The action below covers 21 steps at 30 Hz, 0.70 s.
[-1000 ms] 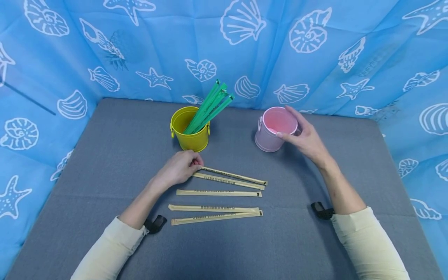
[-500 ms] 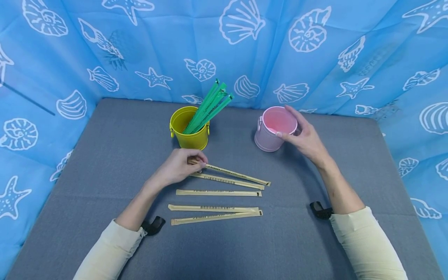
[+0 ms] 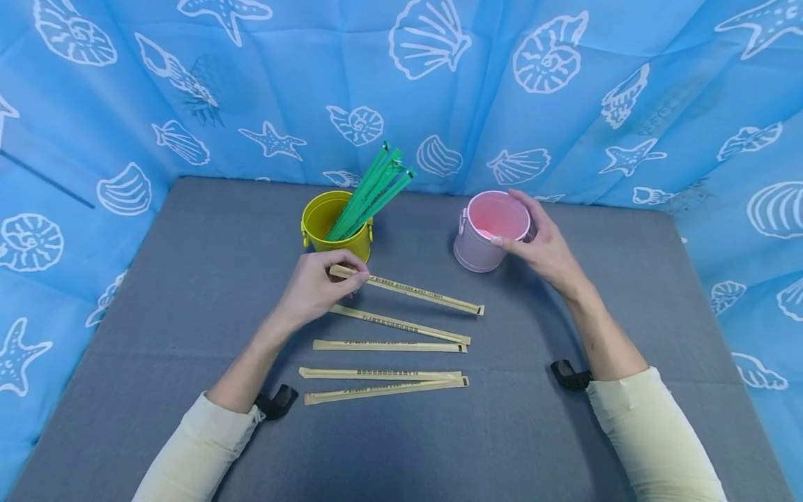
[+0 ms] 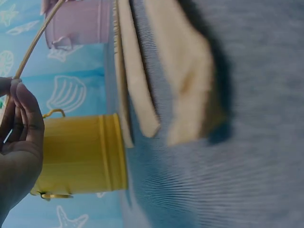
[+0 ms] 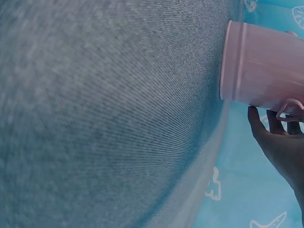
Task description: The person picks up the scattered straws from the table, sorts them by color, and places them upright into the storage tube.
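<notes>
Just in front of the yellow metal bucket [image 3: 332, 226], the left hand [image 3: 316, 286] pinches one end of a paper-wrapped beige chopstick pair [image 3: 410, 291], lifted off the grey desk [image 3: 188, 293]. Right of that bucket, the right hand [image 3: 542, 244] grips the pink metal bucket [image 3: 486, 237], fingers curled round its rim.

A grey table [image 3: 188, 279] bears four paper-wrapped sticks [image 3: 389, 346], a yellow bucket [image 3: 329, 233] and a pink bucket [image 3: 479, 244].

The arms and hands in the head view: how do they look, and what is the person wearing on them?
Both arms wear long cream sleeves, the left sleeve and the right sleeve, pushed back so the forearms are bare. A black strap shows at each cuff: the left strap and the right strap. The left hand and right hand are bare: no gloves, rings or markings visible.
</notes>
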Each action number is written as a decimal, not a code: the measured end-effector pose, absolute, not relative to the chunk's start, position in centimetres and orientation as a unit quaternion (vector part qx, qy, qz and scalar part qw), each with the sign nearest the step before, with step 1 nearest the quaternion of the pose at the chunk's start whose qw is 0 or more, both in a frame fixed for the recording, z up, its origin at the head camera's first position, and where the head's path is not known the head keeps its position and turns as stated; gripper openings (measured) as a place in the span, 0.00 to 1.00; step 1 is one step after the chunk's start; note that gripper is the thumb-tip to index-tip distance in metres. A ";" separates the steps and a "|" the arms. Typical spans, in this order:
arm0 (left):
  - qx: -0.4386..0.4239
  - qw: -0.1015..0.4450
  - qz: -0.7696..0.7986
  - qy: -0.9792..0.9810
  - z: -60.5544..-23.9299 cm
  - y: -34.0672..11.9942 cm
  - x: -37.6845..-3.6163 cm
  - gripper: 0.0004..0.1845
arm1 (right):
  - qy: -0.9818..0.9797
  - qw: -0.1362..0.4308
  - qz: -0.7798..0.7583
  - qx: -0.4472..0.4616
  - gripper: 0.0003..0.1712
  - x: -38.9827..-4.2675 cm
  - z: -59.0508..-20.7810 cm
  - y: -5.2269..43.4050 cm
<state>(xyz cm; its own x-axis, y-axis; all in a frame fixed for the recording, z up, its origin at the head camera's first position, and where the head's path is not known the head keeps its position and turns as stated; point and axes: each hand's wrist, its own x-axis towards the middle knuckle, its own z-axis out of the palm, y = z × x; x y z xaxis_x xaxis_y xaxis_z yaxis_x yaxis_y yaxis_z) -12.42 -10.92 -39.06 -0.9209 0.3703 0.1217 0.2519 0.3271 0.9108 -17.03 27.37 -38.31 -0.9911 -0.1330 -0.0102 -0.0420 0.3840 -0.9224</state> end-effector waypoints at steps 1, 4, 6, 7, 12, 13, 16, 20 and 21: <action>0.190 0.051 0.556 0.808 -38.9 -10.9 -12.5 0.05 | 0.830 0.041 -0.554 -0.052 0.50 -17.0 -38.3 27.4; 0.184 0.044 0.584 0.789 -38.3 -10.8 -12.7 0.06 | 0.827 0.037 -0.559 -0.054 0.50 -17.1 -38.4 27.3; 0.179 0.035 0.597 0.781 -38.0 -10.8 -12.8 0.06 | 0.824 0.033 -0.562 -0.057 0.49 -17.1 -38.4 27.3; 0.178 0.029 0.603 0.777 -37.8 -10.8 -12.8 0.06 | 0.823 0.031 -0.564 -0.059 0.49 -17.1 -38.4 27.3; 0.170 -0.007 0.629 0.759 -36.8 -10.6 -13.2 0.07 | 0.826 0.025 -0.559 -0.063 0.49 -17.1 -38.6 27.3; 0.169 -0.015 0.636 0.753 -36.6 -10.5 -13.4 0.07 | 0.827 0.024 -0.559 -0.063 0.49 -17.0 -38.6 27.3; 0.164 -0.035 0.657 0.735 -35.9 -10.3 -13.8 0.07 | 0.824 0.027 -0.562 -0.062 0.49 -16.6 -38.1 27.1; 0.168 -0.049 0.688 0.704 -35.1 -9.9 -14.5 0.08 | 0.819 0.028 -0.570 -0.062 0.50 -16.2 -38.1 27.0; 0.169 -0.049 0.693 0.699 -34.9 -9.8 -14.7 0.08 | 0.821 0.030 -0.566 -0.060 0.49 -16.0 -37.8 26.9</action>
<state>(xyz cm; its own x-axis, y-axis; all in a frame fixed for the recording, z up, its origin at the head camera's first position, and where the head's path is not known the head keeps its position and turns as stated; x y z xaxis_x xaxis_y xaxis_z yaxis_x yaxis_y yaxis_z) -14.68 -9.80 -34.90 -0.9380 0.1684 0.3030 0.3046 -0.0169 0.9523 -15.97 26.88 -37.82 -0.9911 -0.1321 0.0187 -0.0644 0.3511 -0.9341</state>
